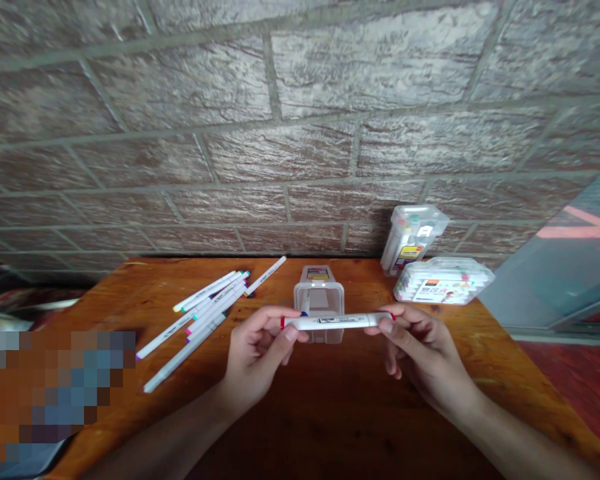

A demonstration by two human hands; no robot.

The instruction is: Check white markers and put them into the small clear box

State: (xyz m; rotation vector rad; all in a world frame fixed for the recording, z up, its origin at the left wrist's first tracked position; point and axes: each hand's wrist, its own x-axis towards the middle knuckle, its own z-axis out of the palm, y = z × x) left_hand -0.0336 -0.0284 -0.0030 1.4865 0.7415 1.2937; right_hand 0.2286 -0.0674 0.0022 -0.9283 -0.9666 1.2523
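Observation:
A white marker [337, 322] with red bands at both ends lies level between my two hands. My left hand [263, 350] pinches its left end between thumb and fingers. At the other end, my right hand [420, 343] grips it the same way. Directly behind the marker stands a clear plastic case [319, 290], its lid [317, 274] swung back. A blue-ended marker [305, 307] shows inside the case, partly hidden by my left fingers. To the left, several white markers [205, 313] with coloured ends lie in a loose pile.
At the back right, a tall clear case of markers [413, 240] stands by the brick wall [300, 153]. A flatter marker case [443, 281] sits in front of it. One marker [266, 276] lies apart from the pile on the wooden table [350, 413]. The lower left is blurred out.

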